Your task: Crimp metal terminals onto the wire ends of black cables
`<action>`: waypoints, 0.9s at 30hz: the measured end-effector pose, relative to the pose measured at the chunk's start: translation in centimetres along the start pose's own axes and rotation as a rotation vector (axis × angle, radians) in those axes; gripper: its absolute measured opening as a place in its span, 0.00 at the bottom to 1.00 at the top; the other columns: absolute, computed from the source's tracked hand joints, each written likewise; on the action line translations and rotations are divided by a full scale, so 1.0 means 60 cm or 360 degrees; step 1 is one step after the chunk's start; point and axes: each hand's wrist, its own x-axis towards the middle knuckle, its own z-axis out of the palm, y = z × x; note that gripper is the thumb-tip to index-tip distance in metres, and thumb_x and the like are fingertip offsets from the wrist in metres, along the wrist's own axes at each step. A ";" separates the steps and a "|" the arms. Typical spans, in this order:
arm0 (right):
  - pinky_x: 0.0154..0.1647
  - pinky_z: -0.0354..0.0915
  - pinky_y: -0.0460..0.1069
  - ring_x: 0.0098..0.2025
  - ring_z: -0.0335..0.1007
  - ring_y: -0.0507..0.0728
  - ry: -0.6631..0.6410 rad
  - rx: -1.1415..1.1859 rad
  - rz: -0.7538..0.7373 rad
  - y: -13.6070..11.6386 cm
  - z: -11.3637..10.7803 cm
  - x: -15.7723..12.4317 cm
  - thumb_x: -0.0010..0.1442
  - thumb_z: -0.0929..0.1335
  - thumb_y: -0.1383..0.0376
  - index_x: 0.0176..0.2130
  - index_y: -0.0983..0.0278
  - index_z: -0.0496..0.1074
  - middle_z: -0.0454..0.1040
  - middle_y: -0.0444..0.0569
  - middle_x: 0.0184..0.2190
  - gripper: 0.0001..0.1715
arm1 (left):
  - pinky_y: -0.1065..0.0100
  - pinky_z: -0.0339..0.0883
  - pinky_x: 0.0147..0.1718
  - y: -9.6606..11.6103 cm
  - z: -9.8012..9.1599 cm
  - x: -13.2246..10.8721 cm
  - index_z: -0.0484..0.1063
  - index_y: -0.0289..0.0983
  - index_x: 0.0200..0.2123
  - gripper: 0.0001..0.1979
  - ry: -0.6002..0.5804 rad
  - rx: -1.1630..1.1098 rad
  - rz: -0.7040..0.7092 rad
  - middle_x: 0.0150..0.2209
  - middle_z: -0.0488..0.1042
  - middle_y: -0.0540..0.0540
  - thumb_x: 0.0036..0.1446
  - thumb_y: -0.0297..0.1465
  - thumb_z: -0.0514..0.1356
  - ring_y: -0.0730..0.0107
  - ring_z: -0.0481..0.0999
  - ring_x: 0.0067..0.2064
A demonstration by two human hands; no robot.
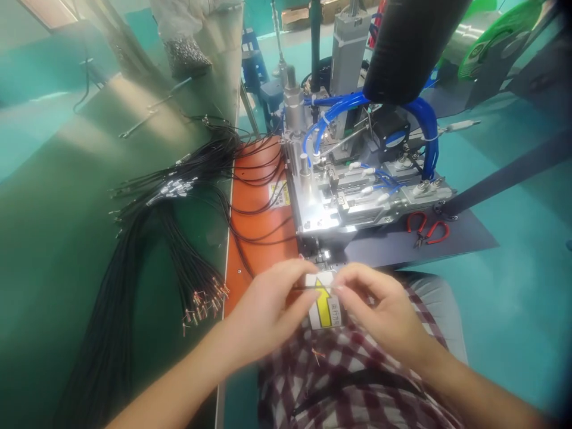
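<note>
My left hand (272, 307) and my right hand (379, 307) meet just in front of a small metal machine (353, 190). Both pinch the ends of a thin black wire (313, 288) stretched between their fingertips. The wire lies across a white label with a yellow arrow (324, 310) at the machine's front edge. A big bundle of black wires (179, 238) with bare copper ends lies on the green table (53, 238) to the left of my left hand.
The machine stands on an orange plate (259, 238) and carries blue hoses (420, 119). Red-handled pliers (424, 229) lie on a dark mat to its right. My checked clothing (348, 381) fills the bottom of the view. A green reel (496, 36) stands at the back right.
</note>
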 end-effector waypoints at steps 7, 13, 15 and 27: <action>0.25 0.61 0.43 0.24 0.61 0.49 0.0114 0.0213 0.0229 0.004 -0.020 0.035 0.60 0.68 0.62 0.30 0.63 0.72 0.68 0.41 0.22 0.09 | 0.74 0.63 0.32 0.000 0.029 0.037 0.74 0.38 0.33 0.09 0.0200 -0.0486 -0.0166 0.29 0.73 0.52 0.63 0.30 0.55 0.74 0.70 0.32; 0.23 0.62 0.43 0.25 0.63 0.51 0.0210 0.0166 0.0210 0.007 -0.011 0.042 0.57 0.69 0.62 0.31 0.64 0.73 0.72 0.45 0.26 0.07 | 0.75 0.60 0.24 -0.011 0.034 0.039 0.74 0.37 0.32 0.07 0.0266 -0.0542 -0.0335 0.23 0.71 0.53 0.60 0.32 0.58 0.76 0.67 0.25; 0.22 0.61 0.43 0.25 0.63 0.51 0.0179 0.0187 0.0236 0.001 -0.006 0.044 0.57 0.69 0.62 0.29 0.64 0.72 0.71 0.45 0.25 0.08 | 0.76 0.60 0.23 -0.012 0.036 0.037 0.73 0.37 0.31 0.06 0.0314 -0.0474 -0.0312 0.23 0.71 0.53 0.59 0.31 0.59 0.76 0.67 0.25; 0.27 0.64 0.45 0.31 0.70 0.53 0.0445 0.0003 -0.0166 0.021 0.019 0.040 0.58 0.70 0.69 0.35 0.61 0.73 0.74 0.45 0.31 0.03 | 0.76 0.64 0.19 -0.016 0.043 0.032 0.69 0.38 0.30 0.07 0.0420 -0.0768 -0.0450 0.21 0.69 0.54 0.58 0.33 0.60 0.76 0.69 0.20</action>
